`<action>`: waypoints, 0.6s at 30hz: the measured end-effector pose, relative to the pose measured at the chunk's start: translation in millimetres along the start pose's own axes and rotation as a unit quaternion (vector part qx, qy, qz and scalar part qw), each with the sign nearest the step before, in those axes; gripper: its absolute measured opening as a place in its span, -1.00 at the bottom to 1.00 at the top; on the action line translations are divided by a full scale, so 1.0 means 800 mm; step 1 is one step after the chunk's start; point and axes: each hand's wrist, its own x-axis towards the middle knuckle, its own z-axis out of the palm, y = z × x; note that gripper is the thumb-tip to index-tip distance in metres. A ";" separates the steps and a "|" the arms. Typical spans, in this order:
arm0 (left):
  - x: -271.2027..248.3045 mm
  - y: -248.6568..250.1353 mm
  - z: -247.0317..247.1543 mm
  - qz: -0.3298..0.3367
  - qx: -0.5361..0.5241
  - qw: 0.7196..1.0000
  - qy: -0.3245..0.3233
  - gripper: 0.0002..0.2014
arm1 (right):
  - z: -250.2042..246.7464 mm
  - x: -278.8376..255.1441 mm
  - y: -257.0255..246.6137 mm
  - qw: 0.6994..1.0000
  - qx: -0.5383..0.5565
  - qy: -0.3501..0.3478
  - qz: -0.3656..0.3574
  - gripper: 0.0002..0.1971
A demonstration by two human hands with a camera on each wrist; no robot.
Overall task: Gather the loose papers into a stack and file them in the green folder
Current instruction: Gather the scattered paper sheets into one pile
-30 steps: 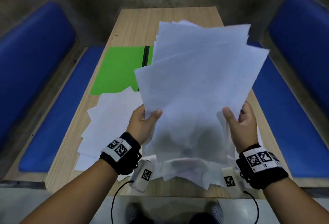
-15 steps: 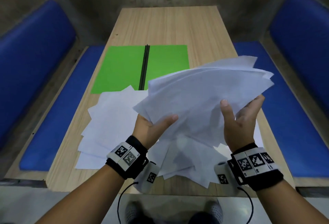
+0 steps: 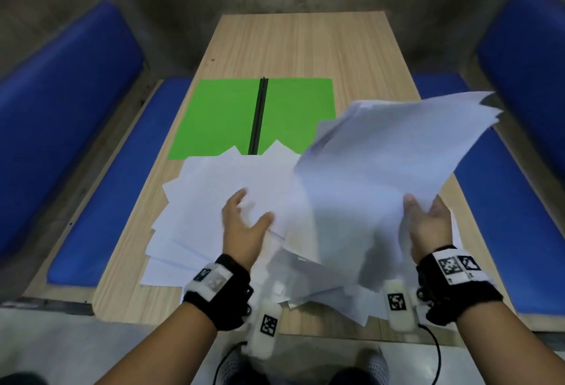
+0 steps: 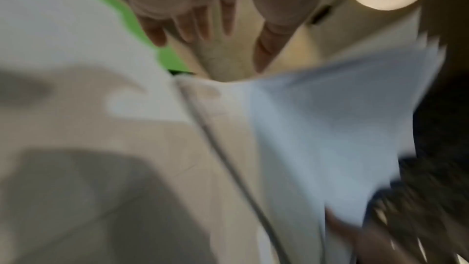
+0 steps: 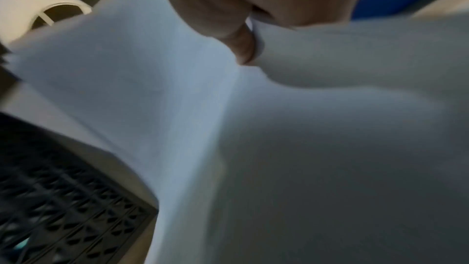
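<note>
The green folder (image 3: 220, 118) lies open and flat at mid-table, black spine (image 3: 259, 115) down its middle. My right hand (image 3: 425, 219) grips a thick, uneven stack of white papers (image 3: 382, 164) by its right edge, thumb on top, holding it tilted above the table's right side. The right wrist view shows the thumb (image 5: 241, 47) pinching the stack (image 5: 330, 148). My left hand (image 3: 244, 219) is free of the stack, fingers (image 4: 203, 25) spread straight above the loose papers (image 3: 208, 201) fanned over the table's left. Their far corners overlap the folder's near edge.
More loose sheets (image 3: 321, 280) lie under the held stack at the table's (image 3: 305, 48) front edge. Blue cushioned benches (image 3: 91, 186) (image 3: 495, 201) run along both sides. A concrete wall closes the far end. Bare wood shows beyond the folder.
The stack has dropped from upright to a low tilt and swung right. My left hand has let go of it and moved left over the loose papers. The right hand keeps its grip.
</note>
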 end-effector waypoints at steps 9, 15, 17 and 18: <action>0.007 -0.076 -0.043 -0.377 -0.193 0.886 0.186 -0.09 | -0.017 -0.011 0.081 0.980 -0.118 -0.047 0.153 -0.56; 0.018 -0.063 -0.032 -0.401 -0.224 0.879 0.129 -0.19 | -0.016 -0.013 0.088 0.970 -0.171 -0.065 0.162 -0.60; 0.019 -0.061 -0.028 -0.383 -0.158 0.902 0.119 -0.06 | -0.017 -0.011 0.088 0.970 -0.164 -0.065 0.165 -0.61; 0.022 -0.059 -0.029 -0.358 -0.086 0.923 0.117 -0.04 | -0.018 -0.011 0.088 0.971 -0.158 -0.064 0.168 -0.61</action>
